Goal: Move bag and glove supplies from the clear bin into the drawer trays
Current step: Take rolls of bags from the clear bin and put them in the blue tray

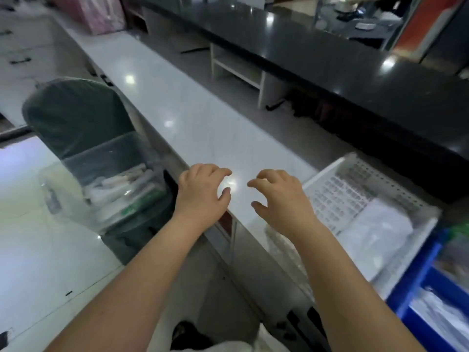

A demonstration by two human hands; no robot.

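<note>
My left hand (pixel 203 191) and my right hand (pixel 281 199) hover side by side over the white counter (pixel 177 110), both empty with fingers curled and apart. To the left, on a chair seat, stands the clear bin (pixel 83 158) holding several packs of bags and gloves (pixel 124 191). To the right lies a white perforated tray (pixel 337 194) with white plastic bags (pixel 375 229) in its near end. A blue tray (pixel 411 283) with more white packs sits at the lower right.
A green chair (pixel 76 115) covered in clear plastic carries the bin. A dark raised countertop (pixel 355 80) runs along the back right, with white shelf cubbies (pixel 238 69) beneath it. Pale floor (pixel 33 237) lies at left.
</note>
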